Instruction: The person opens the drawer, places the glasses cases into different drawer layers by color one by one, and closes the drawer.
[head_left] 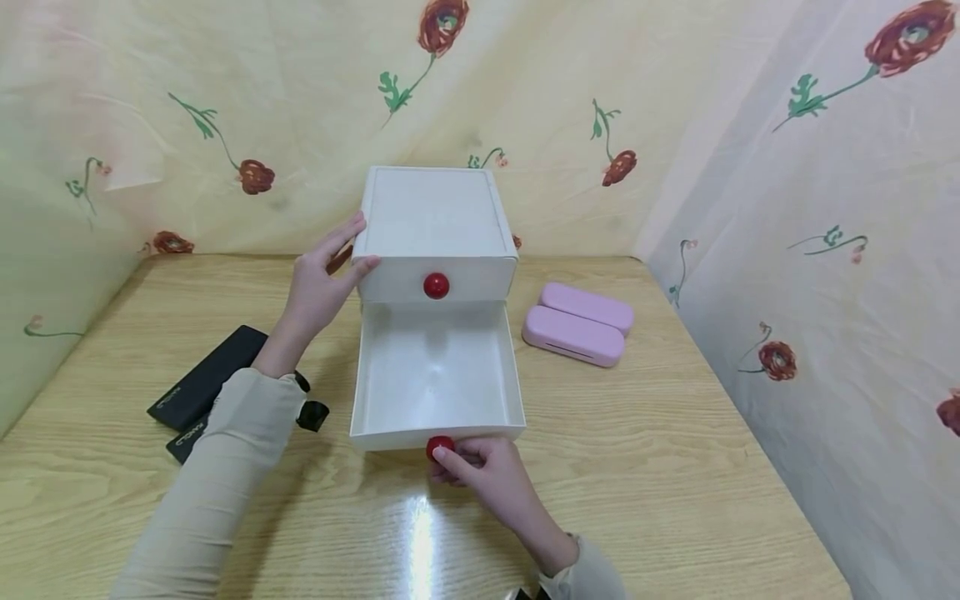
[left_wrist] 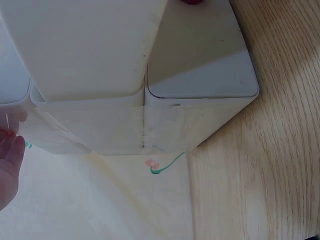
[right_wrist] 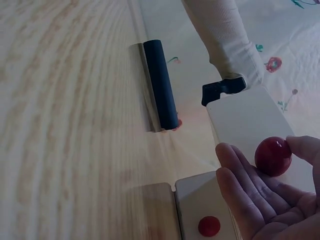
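A white drawer unit (head_left: 435, 212) stands at the back of the table, a drawer (head_left: 438, 367) pulled far out below its top one. Nothing lies inside the pulled-out drawer. At its front, my right hand (head_left: 491, 475) pinches the round red knob (right_wrist: 273, 156) between thumb and fingers. My left hand (head_left: 322, 279) rests against the unit's upper left corner, thumb on the front and fingers stretched along the side. Only some of its fingers (left_wrist: 11, 150) show in the left wrist view. Another red knob (head_left: 437, 286) sits on the top drawer.
Two black cases (head_left: 210, 375) lie left of the unit, partly hidden by my left sleeve. Two pink cases (head_left: 577, 325) lie to its right. A lower drawer with a red knob (right_wrist: 209, 226) shows in the right wrist view. Flowered cloth (head_left: 315, 108) hangs behind the table.
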